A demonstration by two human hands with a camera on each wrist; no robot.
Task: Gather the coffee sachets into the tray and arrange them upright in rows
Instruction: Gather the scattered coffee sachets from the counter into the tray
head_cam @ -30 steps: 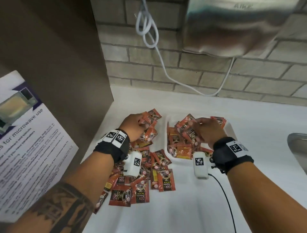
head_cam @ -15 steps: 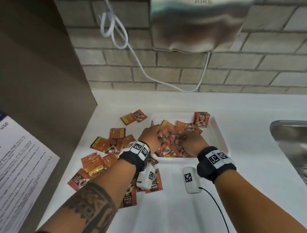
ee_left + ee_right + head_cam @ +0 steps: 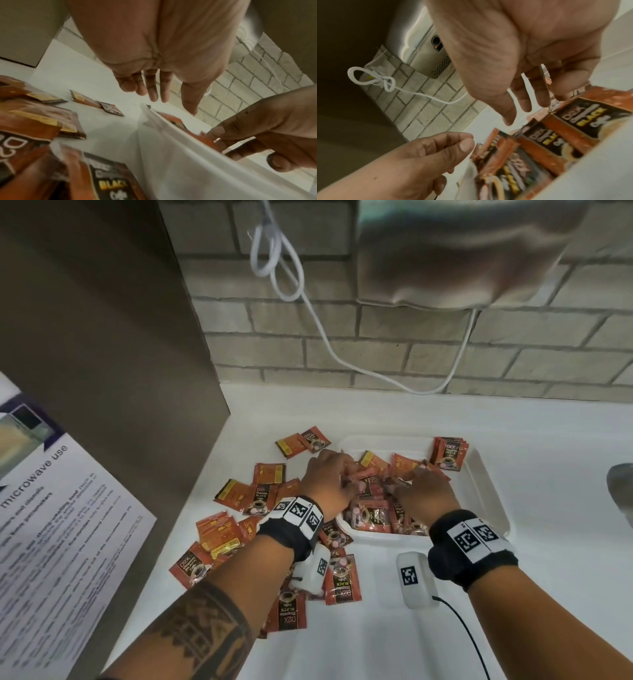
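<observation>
A white tray (image 3: 488, 484) lies on the counter with several red-orange coffee sachets (image 3: 371, 513) jumbled flat in it. A small upright stack of sachets (image 3: 448, 453) leans in its far right corner. More loose sachets (image 3: 236, 493) are scattered on the counter left of the tray. My left hand (image 3: 334, 470) hovers over the tray's left rim (image 3: 171, 136) with relaxed fingers (image 3: 154, 89) and nothing in them. My right hand (image 3: 411, 481) is among the sachets in the tray, and a sachet (image 3: 545, 75) is pinched between its fingers.
A steel hand dryer (image 3: 462, 251) hangs on the brick wall with a white cord (image 3: 308, 313) looping below it. A brown panel (image 3: 102, 354) bearing a microwave notice (image 3: 51, 508) bounds the left. A sink edge (image 3: 621, 481) lies at the far right. A black cable (image 3: 459, 621) trails over the white counter (image 3: 555, 433).
My left hand has left the loose pile on the counter and come right to the tray's left rim, close to the right hand. The right hand has stayed in the tray.
</observation>
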